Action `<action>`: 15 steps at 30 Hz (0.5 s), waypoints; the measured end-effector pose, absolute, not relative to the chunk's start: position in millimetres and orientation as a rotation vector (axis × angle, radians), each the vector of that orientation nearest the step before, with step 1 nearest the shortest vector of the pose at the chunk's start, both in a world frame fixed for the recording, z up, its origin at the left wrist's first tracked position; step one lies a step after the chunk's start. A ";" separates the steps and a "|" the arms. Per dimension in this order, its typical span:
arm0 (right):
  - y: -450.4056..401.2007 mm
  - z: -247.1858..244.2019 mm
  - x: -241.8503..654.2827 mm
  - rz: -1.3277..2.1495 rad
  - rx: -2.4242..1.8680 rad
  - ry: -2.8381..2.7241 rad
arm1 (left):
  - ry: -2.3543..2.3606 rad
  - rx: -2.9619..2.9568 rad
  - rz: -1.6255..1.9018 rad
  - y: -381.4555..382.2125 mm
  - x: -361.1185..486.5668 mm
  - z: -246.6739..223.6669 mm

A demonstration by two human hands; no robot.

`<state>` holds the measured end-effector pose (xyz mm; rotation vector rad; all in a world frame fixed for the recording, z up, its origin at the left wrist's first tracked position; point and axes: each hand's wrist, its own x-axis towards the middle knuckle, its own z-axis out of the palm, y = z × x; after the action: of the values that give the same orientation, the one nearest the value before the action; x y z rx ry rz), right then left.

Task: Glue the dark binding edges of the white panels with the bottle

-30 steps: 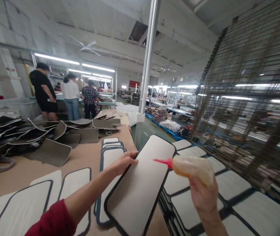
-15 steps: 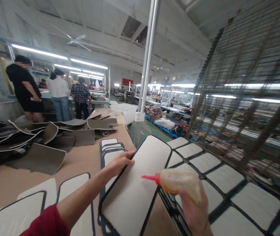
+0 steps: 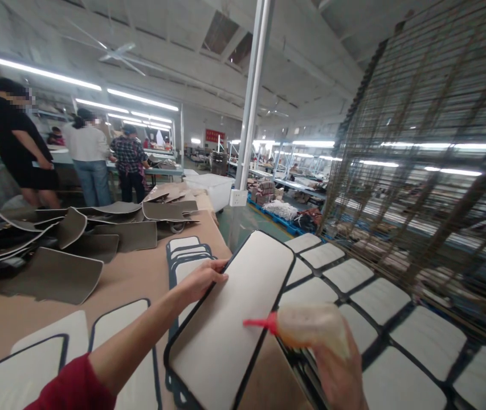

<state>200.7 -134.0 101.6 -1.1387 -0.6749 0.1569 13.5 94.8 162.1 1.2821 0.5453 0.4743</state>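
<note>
Tilted up in front of me is a white panel (image 3: 229, 319) with rounded corners and a dark border. My left hand (image 3: 206, 278) grips its left edge, thumb on the white face and the other fingers out of sight behind. In my right hand (image 3: 339, 359) is a squeeze bottle (image 3: 311, 324) of yellowish liquid, lying sideways, its red nozzle pointing left over the panel's face. Whether the tip touches the surface I cannot tell. Beneath and behind the panel, a stack of similar dark-edged panels (image 3: 184, 245) lies on the brown-covered table (image 3: 135, 279).
Several bordered white panels (image 3: 379, 290) lie in rows at the right, beside a tall wire rack (image 3: 417, 142). Curved grey-brown pieces (image 3: 67, 273) are heaped on the left. A metal post (image 3: 251, 102) with a socket box rises beyond the table. Several people stand at far tables.
The view has turned slightly, shifting the scene left. My right hand has brought the bottle a little lower along the panel; my left hand keeps its hold.
</note>
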 end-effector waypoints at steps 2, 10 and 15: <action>-116.3 126.8 219.9 -0.032 -1.092 -0.568 | 0.515 1.283 0.449 90.6 16.4 164.9; -125.6 90.2 201.9 0.174 -1.114 -0.661 | 0.576 1.204 0.463 96.0 23.7 156.0; -117.1 99.6 219.7 0.022 -1.074 -0.658 | 0.527 1.223 0.423 88.9 26.3 156.1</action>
<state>219.7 -117.1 99.6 -1.0739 -0.6583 0.0216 26.3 88.9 156.1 1.2226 0.5269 0.4230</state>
